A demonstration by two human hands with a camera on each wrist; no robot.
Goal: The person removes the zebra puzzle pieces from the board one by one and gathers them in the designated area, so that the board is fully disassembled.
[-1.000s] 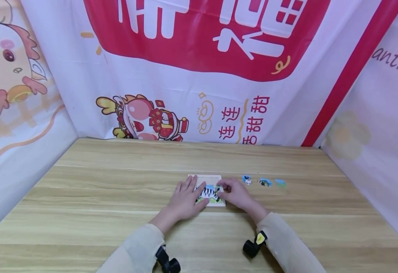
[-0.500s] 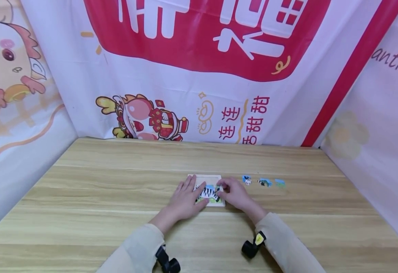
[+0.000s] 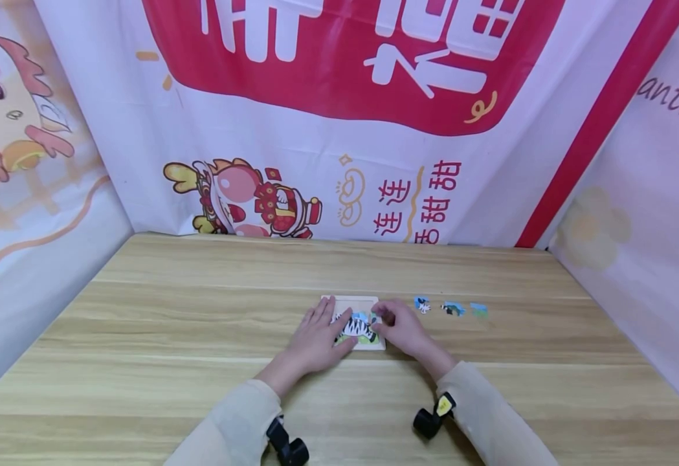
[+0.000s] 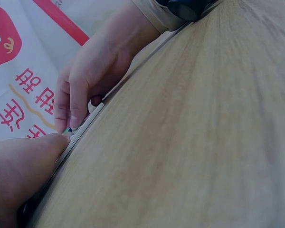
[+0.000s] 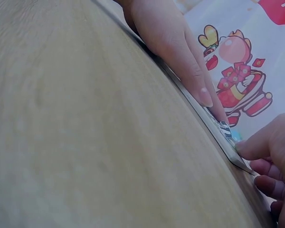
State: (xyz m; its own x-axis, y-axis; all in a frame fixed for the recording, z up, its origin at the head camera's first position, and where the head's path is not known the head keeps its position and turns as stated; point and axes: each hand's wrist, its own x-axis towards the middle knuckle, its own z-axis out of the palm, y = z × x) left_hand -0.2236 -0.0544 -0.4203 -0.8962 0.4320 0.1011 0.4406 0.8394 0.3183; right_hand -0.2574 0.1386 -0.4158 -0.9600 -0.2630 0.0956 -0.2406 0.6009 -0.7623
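A zebra jigsaw puzzle (image 3: 355,328) lies in a pale shallow tray (image 3: 355,301) on the table, the upper part of the tray bare. My left hand (image 3: 318,333) rests with fingers spread across the tray's left side, its thumb and forefinger over the zebra. At the right side, my right hand (image 3: 404,329) pinches a small puzzle piece (image 3: 373,319) between thumb and forefinger, low against the picture; the fingers hide most of that piece. In the right wrist view, the right thumb (image 5: 256,145) is at the tray's corner, and the left hand (image 5: 175,47) lies along the tray.
Three loose puzzle pieces lie in a row right of the tray: one with a zebra's head (image 3: 422,305), a dark and blue one (image 3: 452,309) and a blue-green one (image 3: 479,310). Printed cloth (image 3: 292,142) hangs behind and beside the wooden table (image 3: 170,310).
The head view has shifted slightly. Both hands stay at the puzzle, with only a very small movement of the right fingers at its right side.
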